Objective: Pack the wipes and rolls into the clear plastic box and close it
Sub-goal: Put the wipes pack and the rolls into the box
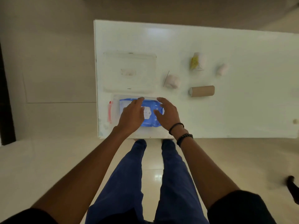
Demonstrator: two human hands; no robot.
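Observation:
A blue pack of wipes (151,110) lies inside the clear plastic box (115,101) at the table's near left corner. My left hand (131,114) rests flat on the pack's left half, fingers apart. My right hand (168,113) hovers over the pack's right end with fingers spread; I cannot tell whether it touches. The box's clear lid (129,71) lies flat just beyond the box. To the right sit a white roll (173,80), a brown roll (202,91), a white roll with a yellow label (197,61) and a small white roll (223,69).
The white table (226,110) has its near edge just below the box and its left edge beside it. A red latch (110,110) shows on the box's left side. My legs stand at the table edge. A dark object (292,188) lies on the floor at right.

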